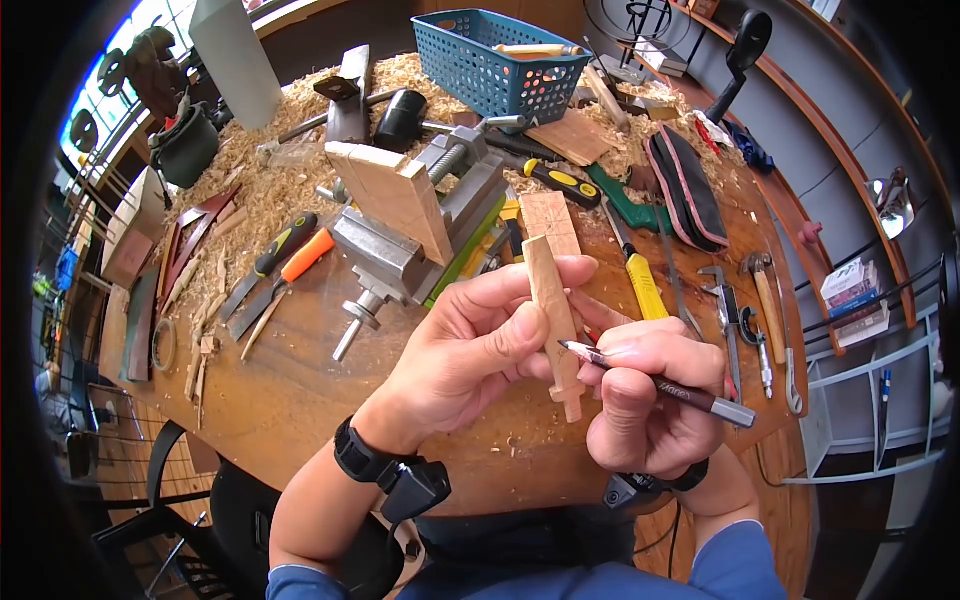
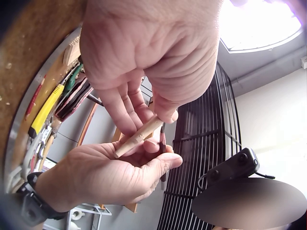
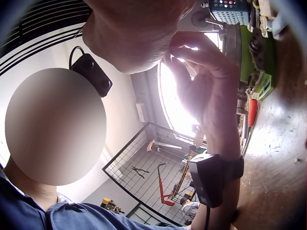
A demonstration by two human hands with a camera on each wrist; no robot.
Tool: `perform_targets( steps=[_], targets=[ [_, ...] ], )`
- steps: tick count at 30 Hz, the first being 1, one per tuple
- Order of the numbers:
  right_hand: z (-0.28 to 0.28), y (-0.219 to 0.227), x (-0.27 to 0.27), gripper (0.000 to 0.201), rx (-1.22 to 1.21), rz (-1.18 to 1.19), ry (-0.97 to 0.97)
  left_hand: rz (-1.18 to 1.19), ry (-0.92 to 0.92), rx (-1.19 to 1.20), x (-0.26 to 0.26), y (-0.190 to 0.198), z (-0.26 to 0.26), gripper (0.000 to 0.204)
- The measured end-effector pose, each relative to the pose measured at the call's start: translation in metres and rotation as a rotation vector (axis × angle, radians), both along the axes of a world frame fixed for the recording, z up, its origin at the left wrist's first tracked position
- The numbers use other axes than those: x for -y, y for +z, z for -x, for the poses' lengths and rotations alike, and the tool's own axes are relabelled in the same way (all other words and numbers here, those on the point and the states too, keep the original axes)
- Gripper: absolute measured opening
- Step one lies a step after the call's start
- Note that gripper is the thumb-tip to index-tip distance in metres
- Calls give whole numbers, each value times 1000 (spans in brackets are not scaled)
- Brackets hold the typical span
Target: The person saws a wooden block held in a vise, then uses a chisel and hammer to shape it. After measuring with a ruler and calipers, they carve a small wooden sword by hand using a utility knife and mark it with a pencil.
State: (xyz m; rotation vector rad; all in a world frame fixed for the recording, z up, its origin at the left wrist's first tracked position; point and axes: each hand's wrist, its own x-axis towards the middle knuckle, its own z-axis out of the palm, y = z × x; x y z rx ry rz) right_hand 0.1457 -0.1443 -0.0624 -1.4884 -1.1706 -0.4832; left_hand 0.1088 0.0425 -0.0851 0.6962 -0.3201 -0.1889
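Note:
My left hand pinches a slim, pale wooden piece between thumb and fingers, above the table's front part. The piece stands tilted, with a narrow, notched end at the bottom. A dark pencil is gripped in my right hand, its sharpened tip right at the face of the wood near small marks. In the left wrist view the wooden piece lies between both hands, with the pencil behind it. The right wrist view shows both hands close together, the wood and pencil hidden there.
A metal vise clamps a wooden block left of centre. Chisels, a yellow-handled knife, calipers and a hammer lie around. Behind stand a blue basket and heaped shavings.

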Motion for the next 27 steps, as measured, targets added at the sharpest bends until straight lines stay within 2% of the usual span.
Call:
perform_targets(
  steps=[17, 20, 26, 27],
  targets=[
    [1, 7, -1, 30, 43, 74, -28, -26, 25, -6, 0, -1, 0, 52],
    [2, 7, -3, 20, 24, 81, -36, -23, 29, 0, 0, -1, 0, 52],
    [1, 5, -1, 27, 7, 59, -8, -27, 14, 7, -1, -2, 0, 53],
    [-1, 0, -2, 25, -26, -14, 37, -33, 21, -24, -1, -2, 1, 53]
  ],
)
